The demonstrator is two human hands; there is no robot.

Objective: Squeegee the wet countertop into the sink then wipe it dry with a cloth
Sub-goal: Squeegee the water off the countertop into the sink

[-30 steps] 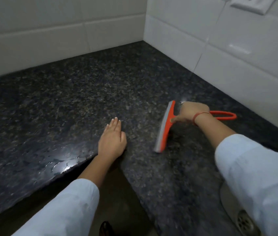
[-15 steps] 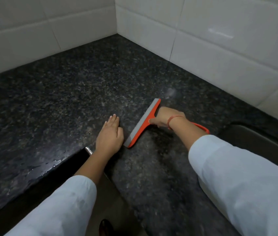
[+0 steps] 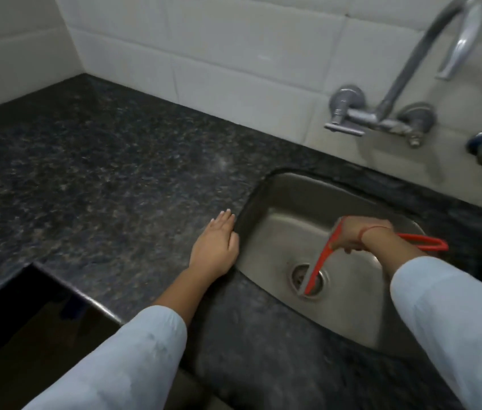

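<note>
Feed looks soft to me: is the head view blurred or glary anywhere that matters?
Head view: dim, even light, soft throughout; sleeves and near countertop smeared most; squeegee over the sink drain readable but fuzzy-edged; faint sheen on wall tiles, no hard glare; wide angle bends the faucet.

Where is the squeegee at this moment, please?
The squeegee is on the right of the head view, over the sink, gripped by the right hand. Its blade's lower end is over the drain.

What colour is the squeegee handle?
Orange-red; the squeegee handle shows best in the head view, gripped by the right hand.
</note>
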